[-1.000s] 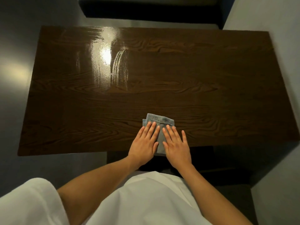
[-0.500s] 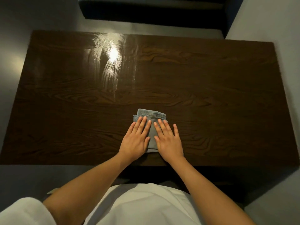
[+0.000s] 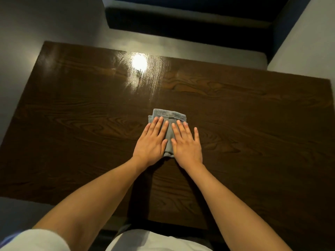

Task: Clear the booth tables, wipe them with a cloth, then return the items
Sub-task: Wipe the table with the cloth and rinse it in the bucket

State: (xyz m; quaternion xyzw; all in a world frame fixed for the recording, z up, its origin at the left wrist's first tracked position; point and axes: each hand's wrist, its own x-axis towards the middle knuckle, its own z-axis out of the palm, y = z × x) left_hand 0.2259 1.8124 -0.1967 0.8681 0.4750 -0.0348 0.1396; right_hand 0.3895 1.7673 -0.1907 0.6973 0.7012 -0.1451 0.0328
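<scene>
A folded grey cloth (image 3: 169, 116) lies near the middle of the dark wooden booth table (image 3: 72, 124). My left hand (image 3: 151, 142) presses flat on the cloth's left half, fingers straight. My right hand (image 3: 186, 144) presses flat on its right half, fingers spread; its little finger lies on the bare wood. Both arms reach out over the near edge. Nothing else stands on the table. Wet wipe streaks shine under a light's reflection (image 3: 139, 63) at the far side.
A dark booth seat (image 3: 181, 20) runs behind the table's far edge. Grey walls close in on the left (image 3: 36, 24) and right (image 3: 308, 42). The table's near edge is just in front of my body.
Both hands have pushed the cloth away from the near edge toward the table's middle. The view has shifted forward over the table.
</scene>
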